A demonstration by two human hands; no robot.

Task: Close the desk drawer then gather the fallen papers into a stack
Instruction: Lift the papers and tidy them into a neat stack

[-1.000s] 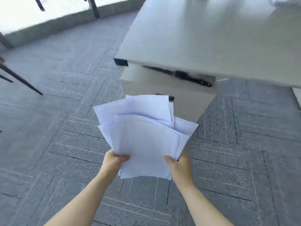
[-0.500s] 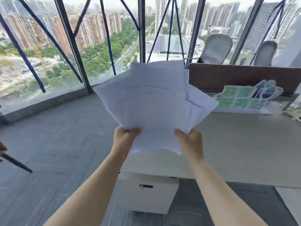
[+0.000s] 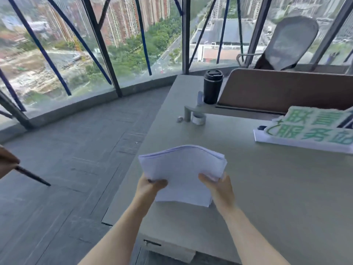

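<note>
A stack of white papers [image 3: 181,169] is held over the near left part of the grey desk [image 3: 267,188], its sheets roughly squared and bowed upward at the far edge. My left hand [image 3: 148,188] grips the stack's near left side with the thumb on top. My right hand [image 3: 217,185] grips its near right side the same way. Below the desk's front edge the drawer unit [image 3: 170,251] shows its top front with a dark handle; the drawer looks shut.
On the desk stand a black lidded cup [image 3: 212,87], a grey clamp with a tape roll [image 3: 194,115], a brown divider panel [image 3: 286,90] and a green-and-white sign [image 3: 309,129]. A mesh office chair [image 3: 288,43] stands behind. Carpeted floor and tall windows lie to the left.
The papers came up from floor level, fanned out, and now sit lower over the desk as a squared stack. Both hands kept hold of them throughout.
</note>
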